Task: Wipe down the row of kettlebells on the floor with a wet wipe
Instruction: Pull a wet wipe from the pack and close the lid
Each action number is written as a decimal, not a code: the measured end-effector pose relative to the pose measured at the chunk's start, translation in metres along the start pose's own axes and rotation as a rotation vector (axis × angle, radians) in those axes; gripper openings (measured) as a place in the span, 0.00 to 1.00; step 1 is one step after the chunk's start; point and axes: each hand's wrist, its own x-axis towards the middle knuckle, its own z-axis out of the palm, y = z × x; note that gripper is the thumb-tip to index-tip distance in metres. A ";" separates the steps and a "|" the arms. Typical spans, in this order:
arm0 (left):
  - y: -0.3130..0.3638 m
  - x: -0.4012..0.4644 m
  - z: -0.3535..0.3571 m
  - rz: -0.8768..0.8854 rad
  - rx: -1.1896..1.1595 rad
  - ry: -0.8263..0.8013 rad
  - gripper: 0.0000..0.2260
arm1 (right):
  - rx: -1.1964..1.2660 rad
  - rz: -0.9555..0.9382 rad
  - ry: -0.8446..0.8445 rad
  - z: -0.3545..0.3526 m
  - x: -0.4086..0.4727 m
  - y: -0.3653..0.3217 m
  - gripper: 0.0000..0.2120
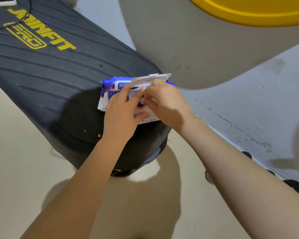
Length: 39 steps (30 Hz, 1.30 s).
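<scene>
A blue and white wet wipe pack [110, 88] lies on the near end of a black step platform [47, 69]. Its white plastic flip lid [150, 79] stands open. My left hand [123, 111] presses down on the pack and holds it still. My right hand [164, 102], with a gold ring on one finger, pinches at the pack's opening under the lid; whether a wipe is between its fingertips is hidden. No kettlebells are in view.
The black platform with yellow lettering runs from the top left to the middle. A yellow curved object [252, 11] is at the top right. A grey wall [248, 100] meets the beige floor [16, 161] at the right, where dark rounded shapes [293, 185] sit.
</scene>
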 end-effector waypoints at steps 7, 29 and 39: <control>-0.004 0.000 0.000 0.054 -0.021 0.023 0.26 | 0.423 0.130 0.199 0.002 -0.022 0.022 0.01; 0.004 -0.001 -0.006 0.076 0.055 0.064 0.14 | 0.790 0.282 0.320 0.000 -0.031 0.015 0.10; 0.011 0.007 -0.015 0.016 0.167 0.051 0.14 | 0.399 0.125 0.272 -0.010 -0.032 0.012 0.02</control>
